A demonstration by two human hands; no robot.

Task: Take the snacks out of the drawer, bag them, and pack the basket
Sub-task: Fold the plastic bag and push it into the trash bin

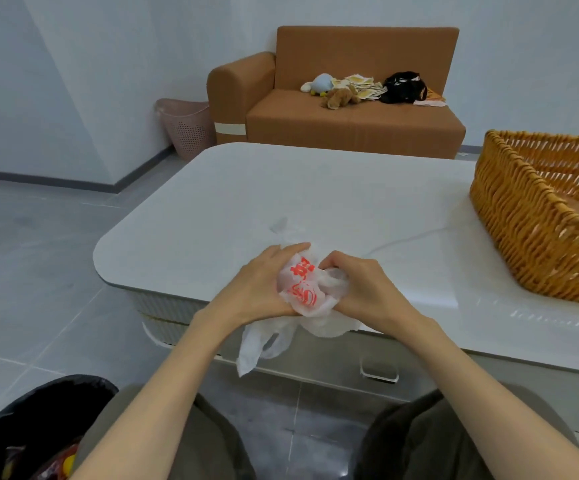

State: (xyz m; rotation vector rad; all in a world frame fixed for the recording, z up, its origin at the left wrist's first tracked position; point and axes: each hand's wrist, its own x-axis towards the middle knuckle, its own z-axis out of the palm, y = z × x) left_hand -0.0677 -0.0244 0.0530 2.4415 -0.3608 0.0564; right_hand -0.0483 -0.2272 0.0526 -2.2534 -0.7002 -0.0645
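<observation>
A crumpled white plastic bag (301, 289) with red print sits between both hands at the near edge of the white table (281, 195). My left hand (260, 285) grips its left side, fingers curled over the top. My right hand (357, 285) grips the bunched plastic on the right. A loose handle of the bag hangs down over the table's front. The wicker basket (537, 223) stands on the table at the right; its inside is mostly hidden. Below the tabletop, the drawer front with a clear handle (379, 370) looks closed.
A black-lined bin (28, 431) with colourful wrappers stands at the lower left beside my knee. Behind the table is a brown sofa (350, 112) with soft toys and a black bag on it. A pink laundry basket (185, 126) sits at its left.
</observation>
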